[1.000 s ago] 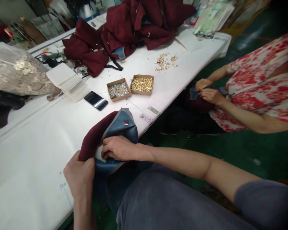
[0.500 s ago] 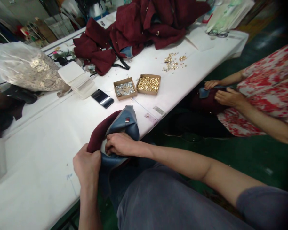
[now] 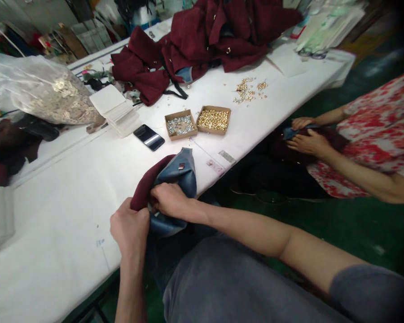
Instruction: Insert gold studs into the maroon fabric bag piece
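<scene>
The left hand point(image 3: 129, 229) is closed in a fist round the maroon edge of a fabric piece point(image 3: 182, 179), thumb on top, gripping it tight. Right against it, the right hand point(image 3: 170, 199) has its fingers curled down into the blue lining of the same piece, pinching a fold; the fingertips are tucked out of sight. The two hands touch at the knuckles. The fabric piece lies half on the near edge of the white table point(image 3: 54, 202) and half hanging over it towards the person's lap, maroon outside, blue inside, with a small metal snap point(image 3: 181, 166) showing on the blue near its upper end.

Just beyond it on the table lies a dark phone point(image 3: 149, 137), face up. Beside the phone stand two shallow cardboard boxes, touching: one of silver fittings point(image 3: 181, 125), one of gold fittings point(image 3: 213, 120). Further off is a scatter of loose gold pieces point(image 3: 247, 88), and behind that a heap of maroon garments point(image 3: 215, 36). To the left sit a stack of white pads point(image 3: 116, 110) and a clear bag of metal rings point(image 3: 43, 92).

Across the corner, a co-worker's hands point(image 3: 306, 141) rest on dark cloth in their lap.
</scene>
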`<state>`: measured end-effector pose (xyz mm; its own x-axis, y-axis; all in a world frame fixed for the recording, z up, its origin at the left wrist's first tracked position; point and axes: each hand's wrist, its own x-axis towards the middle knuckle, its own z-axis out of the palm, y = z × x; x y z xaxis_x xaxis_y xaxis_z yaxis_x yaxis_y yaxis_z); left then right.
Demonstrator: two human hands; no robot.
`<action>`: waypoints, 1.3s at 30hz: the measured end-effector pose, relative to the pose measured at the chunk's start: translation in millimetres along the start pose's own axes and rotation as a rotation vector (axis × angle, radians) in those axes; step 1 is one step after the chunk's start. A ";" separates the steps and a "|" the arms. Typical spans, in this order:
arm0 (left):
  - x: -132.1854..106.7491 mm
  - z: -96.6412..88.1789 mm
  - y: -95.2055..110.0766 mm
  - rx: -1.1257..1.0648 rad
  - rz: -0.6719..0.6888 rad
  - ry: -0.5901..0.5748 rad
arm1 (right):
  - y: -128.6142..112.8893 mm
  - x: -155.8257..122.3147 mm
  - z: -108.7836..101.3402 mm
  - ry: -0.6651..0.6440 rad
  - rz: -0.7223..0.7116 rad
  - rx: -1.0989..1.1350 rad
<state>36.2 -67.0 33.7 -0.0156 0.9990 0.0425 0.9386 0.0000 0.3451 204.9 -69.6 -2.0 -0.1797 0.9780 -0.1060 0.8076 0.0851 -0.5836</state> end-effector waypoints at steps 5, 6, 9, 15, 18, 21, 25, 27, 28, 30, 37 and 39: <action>-3.8 -0.4 -0.6 -0.007 -0.002 0.026 | -17.7 -8.7 3.1 0.135 -0.014 -0.196; -6.4 -0.6 -1.5 -0.017 0.010 0.037 | -20.0 -13.0 5.6 0.230 -0.057 -0.258; -17.8 -0.6 -3.5 -0.037 0.053 0.110 | -20.5 -24.2 15.6 0.565 -0.190 -0.412; -37.8 2.7 -4.0 -0.051 0.122 0.226 | -4.4 -31.5 33.7 0.927 -0.364 -0.395; -43.3 6.0 -5.4 -0.060 0.159 0.263 | 3.3 -35.5 40.4 0.949 -0.389 -0.350; -47.4 9.3 -9.3 -0.068 0.193 0.291 | 9.1 -43.0 43.3 0.940 -0.442 -0.328; -50.7 12.5 -16.5 -0.092 0.234 0.320 | 8.7 -56.3 34.3 0.985 -0.566 -0.289; -51.7 14.0 -19.7 -0.104 0.250 0.332 | 3.9 -60.2 23.3 0.996 -0.589 -0.277; -52.2 14.9 -20.9 -0.106 0.265 0.336 | 0.8 -60.3 16.6 0.968 -0.583 -0.297; -53.4 17.0 -22.8 -0.090 0.311 0.350 | -4.7 -55.7 2.3 0.845 -0.572 -0.378; -64.1 25.7 -24.3 0.041 0.443 0.423 | -5.1 -21.0 -22.5 0.569 -0.741 -0.461; -67.2 27.6 -24.5 0.052 0.458 0.438 | -4.0 -17.4 -21.3 0.563 -0.725 -0.510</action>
<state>23.8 -132.8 -3.5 0.2623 0.7873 0.5580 0.8990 -0.4095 0.1552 216.7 -82.9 19.3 -0.5332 0.5968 0.5996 0.7754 0.6281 0.0644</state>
